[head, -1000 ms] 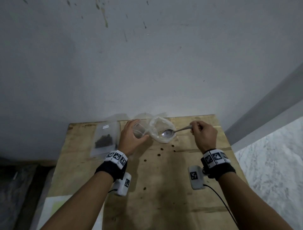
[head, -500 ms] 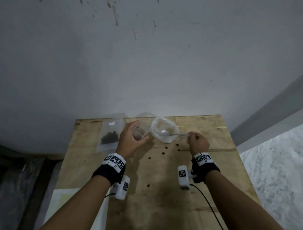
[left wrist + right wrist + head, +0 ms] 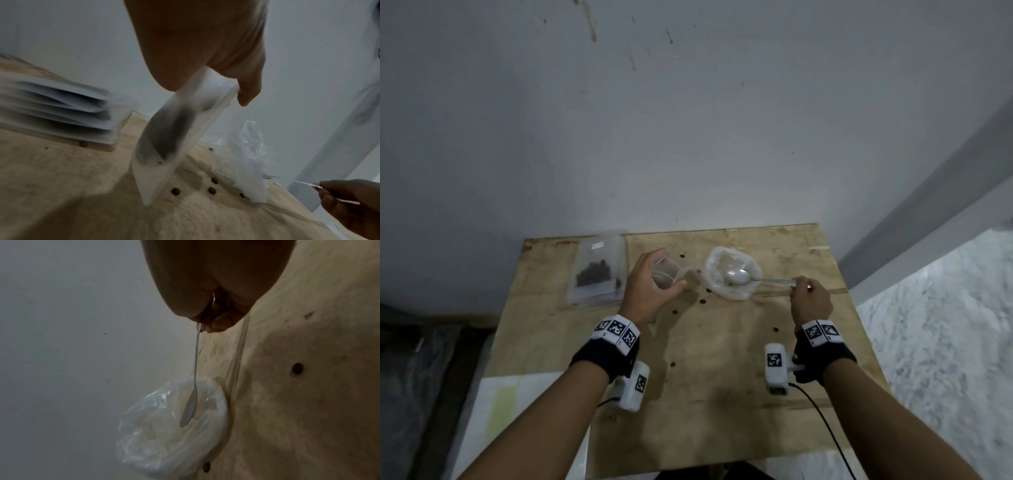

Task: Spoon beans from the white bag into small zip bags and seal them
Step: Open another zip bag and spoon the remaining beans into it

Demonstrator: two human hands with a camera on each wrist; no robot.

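Note:
My left hand (image 3: 650, 291) holds a small clear zip bag (image 3: 667, 274) upright above the wooden table (image 3: 722, 394), mouth held wide; in the left wrist view the zip bag (image 3: 170, 138) shows dark beans low inside, thumb and fingers (image 3: 246, 91) pinching its top. My right hand (image 3: 810, 301) pinches the handle of a metal spoon (image 3: 739, 277), whose bowl lies over the open white bag (image 3: 732, 272). From the right wrist, the spoon (image 3: 191, 404) hangs over the white bag (image 3: 164, 426). The spoon bowl looks bare.
A stack of zip bags (image 3: 597, 270) with dark beans lies at the table's far left, blurred as a stack (image 3: 61, 110) in the left wrist view. Several loose beans (image 3: 702, 301) are scattered on the wood. A wall stands right behind the table; white paper (image 3: 517, 411) lies near left.
My left hand has drawn the small zip bag left, away from the white bag. The right hand has slid right along the table, the spoon still over the white bag.

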